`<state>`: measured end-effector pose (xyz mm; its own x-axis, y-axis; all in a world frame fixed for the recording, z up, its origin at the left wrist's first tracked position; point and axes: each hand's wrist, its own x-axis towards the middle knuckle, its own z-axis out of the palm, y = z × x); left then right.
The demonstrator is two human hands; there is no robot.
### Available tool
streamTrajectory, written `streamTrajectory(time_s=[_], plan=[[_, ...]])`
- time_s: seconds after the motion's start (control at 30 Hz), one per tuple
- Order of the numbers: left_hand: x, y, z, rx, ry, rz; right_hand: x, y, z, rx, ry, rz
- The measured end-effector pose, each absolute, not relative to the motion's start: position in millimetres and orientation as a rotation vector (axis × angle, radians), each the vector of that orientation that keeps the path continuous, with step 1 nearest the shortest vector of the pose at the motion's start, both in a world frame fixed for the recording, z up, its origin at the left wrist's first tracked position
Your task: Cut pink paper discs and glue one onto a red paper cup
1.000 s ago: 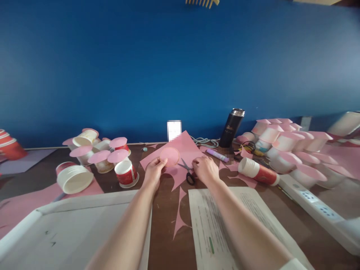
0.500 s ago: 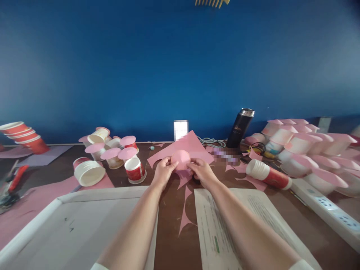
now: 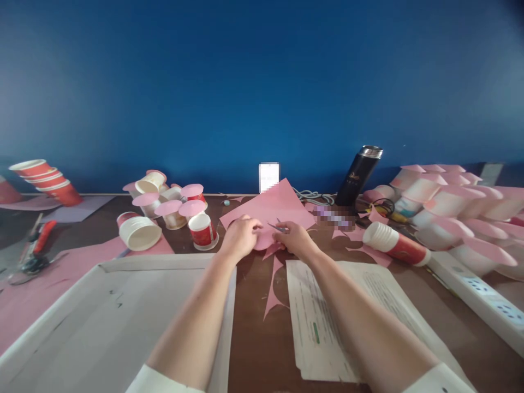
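Note:
My left hand (image 3: 242, 236) has its fingers bent in at the pink paper, around the left side of a small rounded pink piece (image 3: 265, 239). Whether they pinch that piece or the larger sheet behind is hard to see. In my right hand (image 3: 298, 239) is a small pair of scissors (image 3: 278, 225), its blades apart and pointing left over the pink paper. Behind both hands lies a large pink sheet (image 3: 272, 203). Thin pink offcuts (image 3: 275, 295) trail towards me on the brown table.
Red-and-white paper cups with pink discs stand left (image 3: 168, 210), near a stack (image 3: 57, 183). Many pink-topped cups (image 3: 454, 202) crowd the right. A black flask (image 3: 356, 177), a lying cup stack (image 3: 397, 244), a power strip (image 3: 478, 295), a white tray (image 3: 164, 263) and a printed sheet (image 3: 315, 333) surround my arms.
Both hands held the pink disc up between them; now the rounded pink piece sits lower, and scissors show in my right hand. The view has shifted slightly.

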<state>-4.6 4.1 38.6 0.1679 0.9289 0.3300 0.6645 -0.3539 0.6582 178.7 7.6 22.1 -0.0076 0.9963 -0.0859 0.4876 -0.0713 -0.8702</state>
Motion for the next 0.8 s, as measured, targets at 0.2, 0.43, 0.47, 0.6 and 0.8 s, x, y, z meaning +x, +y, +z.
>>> streamTrajectory(time_s=[0.2,0.43,0.47,0.6,0.8], plan=[[-2.5,0.0,35.6,2.033,1.285,0.815,173.5,2.5,23.6,-1.593,-1.576,1.060],[7.7,-0.1,31.8,2.115,1.447,0.753,190.5,9.1,37.4,-1.539,-1.679,0.840],[8.6,-0.3,32.5,2.189,1.494,0.676,202.5,12.0,41.0,-1.619,-1.630,0.594],[9.5,-1.0,35.0,2.390,1.580,0.481,260.6,22.1,43.3,-1.886,-1.265,-0.219],[8.1,-1.5,33.7,2.457,1.584,0.497,294.1,34.7,12.6,-2.265,-1.510,-0.088]])
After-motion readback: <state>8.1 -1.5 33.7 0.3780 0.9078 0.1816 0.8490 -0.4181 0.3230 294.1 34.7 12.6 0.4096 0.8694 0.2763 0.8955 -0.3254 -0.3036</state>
